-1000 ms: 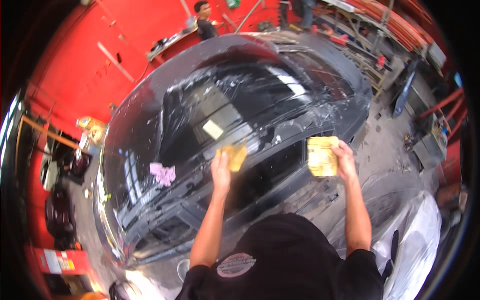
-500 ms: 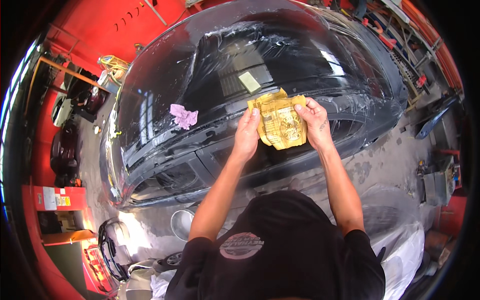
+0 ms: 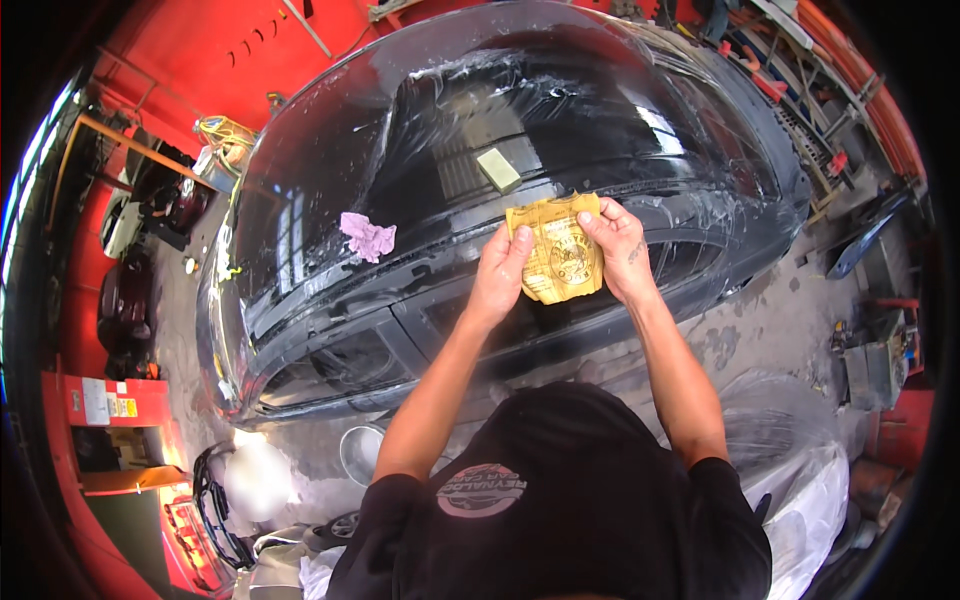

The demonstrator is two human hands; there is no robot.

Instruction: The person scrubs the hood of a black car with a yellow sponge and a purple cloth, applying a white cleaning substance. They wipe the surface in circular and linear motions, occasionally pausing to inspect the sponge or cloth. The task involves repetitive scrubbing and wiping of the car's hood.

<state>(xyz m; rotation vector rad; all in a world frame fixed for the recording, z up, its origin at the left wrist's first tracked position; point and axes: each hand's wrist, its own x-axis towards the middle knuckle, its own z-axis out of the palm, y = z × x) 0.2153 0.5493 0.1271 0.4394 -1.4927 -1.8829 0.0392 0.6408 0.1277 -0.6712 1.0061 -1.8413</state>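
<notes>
A creased yellow sheet of sandpaper (image 3: 563, 255), dark print on its visible face, is held up in front of the car's side. My left hand (image 3: 498, 270) pinches its left edge with the thumb on top. At the upper right edge my right hand (image 3: 618, 245) grips it the same way, fingers behind the sheet. Just beyond the hands, a pale green rectangular sanding block (image 3: 498, 170) lies on the black car's roof (image 3: 400, 190). A crumpled purple cloth (image 3: 367, 237) rests farther left on the roof.
White residue streaks the wet-looking roof. Behind my left arm a round metal bucket (image 3: 360, 454) stands on the floor. Plastic sheeting (image 3: 800, 520) is at the lower right, a red cabinet (image 3: 145, 400) at the left, and racks with parts (image 3: 800, 95) at the upper right.
My hands have come closer together, the right one moving left. The sandpaper looks narrower and flatter, and its raised top corner is less prominent. Block and cloth stay in place.
</notes>
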